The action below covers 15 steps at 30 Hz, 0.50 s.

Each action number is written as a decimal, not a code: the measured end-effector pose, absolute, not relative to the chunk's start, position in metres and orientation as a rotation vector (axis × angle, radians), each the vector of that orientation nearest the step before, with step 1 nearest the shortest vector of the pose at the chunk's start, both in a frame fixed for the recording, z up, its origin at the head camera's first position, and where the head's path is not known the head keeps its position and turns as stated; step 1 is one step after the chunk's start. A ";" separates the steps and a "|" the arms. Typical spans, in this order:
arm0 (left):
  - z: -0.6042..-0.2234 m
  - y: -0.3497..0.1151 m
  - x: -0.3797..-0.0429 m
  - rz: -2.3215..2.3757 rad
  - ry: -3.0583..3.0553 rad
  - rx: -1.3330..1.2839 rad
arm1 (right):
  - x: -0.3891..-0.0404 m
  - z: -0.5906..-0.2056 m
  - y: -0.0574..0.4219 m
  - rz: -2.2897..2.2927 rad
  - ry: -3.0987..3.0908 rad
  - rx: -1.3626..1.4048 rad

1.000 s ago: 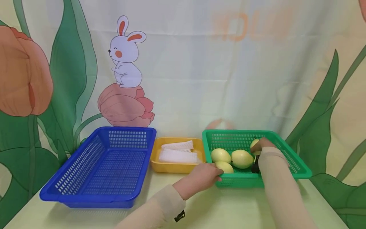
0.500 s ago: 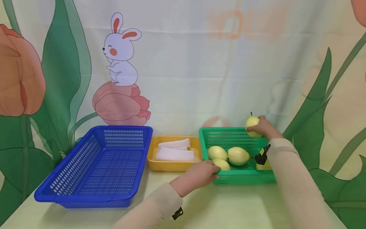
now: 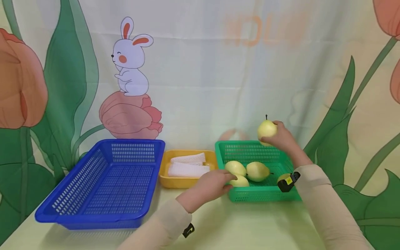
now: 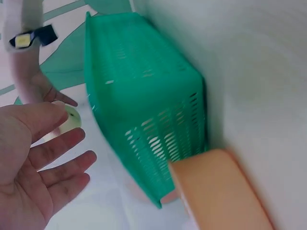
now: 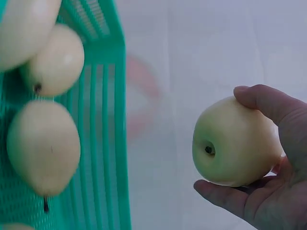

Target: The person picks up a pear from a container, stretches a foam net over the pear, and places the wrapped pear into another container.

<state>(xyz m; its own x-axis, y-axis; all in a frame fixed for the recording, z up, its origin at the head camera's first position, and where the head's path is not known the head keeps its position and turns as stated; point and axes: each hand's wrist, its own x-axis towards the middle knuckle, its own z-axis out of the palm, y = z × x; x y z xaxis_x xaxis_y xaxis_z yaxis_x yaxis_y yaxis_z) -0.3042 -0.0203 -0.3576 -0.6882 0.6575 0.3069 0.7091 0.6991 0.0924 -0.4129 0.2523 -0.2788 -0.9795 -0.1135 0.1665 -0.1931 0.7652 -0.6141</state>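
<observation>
My right hand (image 3: pixel 283 138) grips a pale yellow pear (image 3: pixel 266 130), stem up, above the back of the green basket (image 3: pixel 265 189). In the right wrist view the thumb and fingers wrap the sides of the pear (image 5: pixel 232 143), whose dark-centred end shows. Several more pears (image 3: pixel 257 171) lie in the basket; one at the right is partly covered by my right wrist's camera. My left hand (image 3: pixel 208 186) hovers by the basket's near left corner, close to the front pear (image 3: pixel 239 181). In the left wrist view that hand (image 4: pixel 38 167) has loosely spread fingers and holds nothing.
A yellow tray (image 3: pixel 175 182) with white foam net sleeves (image 3: pixel 189 169) stands left of the green basket. Farther left is a large blue basket (image 3: pixel 118 187) with nothing in it. A printed curtain (image 3: pixel 193 86) hangs right behind the baskets.
My right hand has lifted a pear out of the green basket and moved it up and slightly left. The left hand has come off the basket's rim and drawn back slightly left.
</observation>
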 end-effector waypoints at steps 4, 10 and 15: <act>-0.352 -0.033 -0.299 -0.311 -2.618 -1.084 | -0.401 -0.285 0.238 1.049 -2.771 0.305; -0.342 -0.053 -0.289 -0.294 -2.618 -1.021 | -0.387 -0.292 0.217 1.116 -2.711 0.378; -0.333 -0.067 -0.278 -0.287 -2.613 -0.990 | -0.374 -0.296 0.199 1.181 -2.671 0.428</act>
<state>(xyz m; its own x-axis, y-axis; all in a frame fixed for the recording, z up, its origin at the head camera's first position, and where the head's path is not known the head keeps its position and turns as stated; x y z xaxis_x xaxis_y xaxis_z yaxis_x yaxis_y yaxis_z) -0.2781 -0.0673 -0.3332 -0.7037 0.6043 0.3737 0.6710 0.7382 0.0697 -0.3736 0.1991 -0.2963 -0.9404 -0.1842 0.2859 -0.3355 0.6408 -0.6905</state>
